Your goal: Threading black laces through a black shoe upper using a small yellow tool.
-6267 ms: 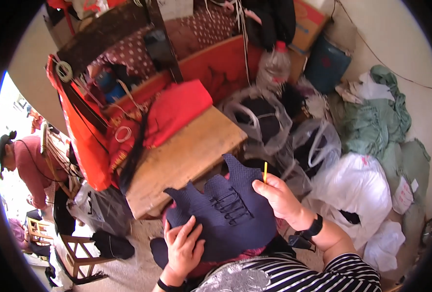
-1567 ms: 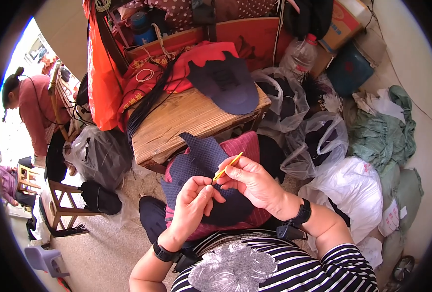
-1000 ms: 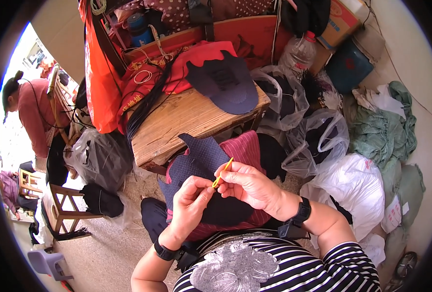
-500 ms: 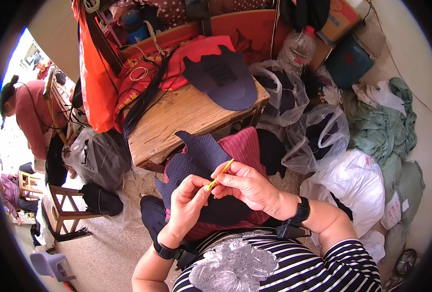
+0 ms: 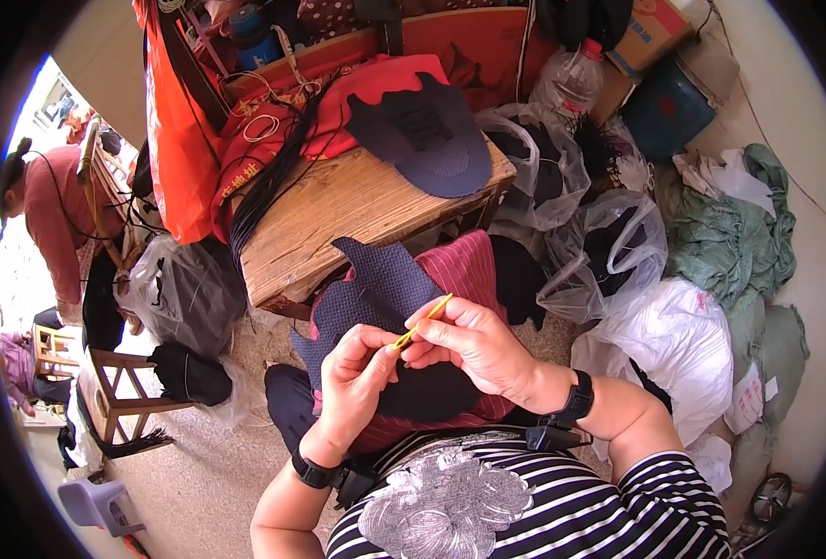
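Head view: the landmark is the wooden table (image 5: 329, 224). On its near side, the right hand (image 5: 473, 345) is closed in a thumb-and-finger pinch on a thin yellow implement (image 5: 436, 307), whose upper end projects past the fingers. The left hand (image 5: 357, 368) pinches the implement's lower end. The double grip presumably keeps so slender an item steady; whether a strand passes through it cannot be told.

Below the hands, also nearside of the table, a dark blue textured piece (image 5: 366, 298) lies over maroon striped cloth (image 5: 460, 265) on the lap, which appears to serve as a work support, leaving both hands free. A second dark piece (image 5: 469, 168) rests flat across the table's far right corner, partly over red cloth (image 5: 385, 84), probably for easy reach. Black strands (image 5: 273, 182) are laid lengthwise over the table's left end, likely to limit tangling. Clear plastic bags (image 5: 571, 293) stand right of the table.
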`<state>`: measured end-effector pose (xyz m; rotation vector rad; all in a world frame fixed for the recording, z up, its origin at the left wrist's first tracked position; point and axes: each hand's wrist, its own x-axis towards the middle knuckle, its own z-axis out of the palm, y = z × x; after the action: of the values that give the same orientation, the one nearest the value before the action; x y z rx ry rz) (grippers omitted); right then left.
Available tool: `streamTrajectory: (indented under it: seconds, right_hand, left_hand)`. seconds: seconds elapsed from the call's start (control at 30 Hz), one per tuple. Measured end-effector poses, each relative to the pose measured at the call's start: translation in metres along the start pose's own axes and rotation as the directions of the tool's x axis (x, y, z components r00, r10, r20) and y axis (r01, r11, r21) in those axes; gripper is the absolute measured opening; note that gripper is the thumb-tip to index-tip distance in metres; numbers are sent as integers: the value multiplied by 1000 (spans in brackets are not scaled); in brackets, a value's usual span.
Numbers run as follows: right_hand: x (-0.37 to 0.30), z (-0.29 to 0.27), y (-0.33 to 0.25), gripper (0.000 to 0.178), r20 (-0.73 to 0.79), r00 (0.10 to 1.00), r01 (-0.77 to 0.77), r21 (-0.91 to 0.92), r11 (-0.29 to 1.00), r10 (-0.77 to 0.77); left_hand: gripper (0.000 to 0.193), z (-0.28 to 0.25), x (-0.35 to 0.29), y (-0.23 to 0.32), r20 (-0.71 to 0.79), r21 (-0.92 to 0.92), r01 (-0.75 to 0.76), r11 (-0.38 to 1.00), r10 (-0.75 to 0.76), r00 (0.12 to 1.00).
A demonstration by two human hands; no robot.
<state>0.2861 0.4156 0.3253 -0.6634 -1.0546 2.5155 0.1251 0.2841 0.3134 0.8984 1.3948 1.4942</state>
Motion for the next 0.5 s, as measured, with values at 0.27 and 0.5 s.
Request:
streamTrajectory:
  seconds: [0.27,0.5]
  right_hand:
    - [2,-4,5,18,10,999,34,5,999,-34]
    - [4,-2,5,18,45,999,37,-171,985,-30]
  left_hand:
    - [23,1,-4,-2,-1,-99,24,995,-24,1000]
    - [30,4,-6,-7,28,-134,-9,991,12,1000]
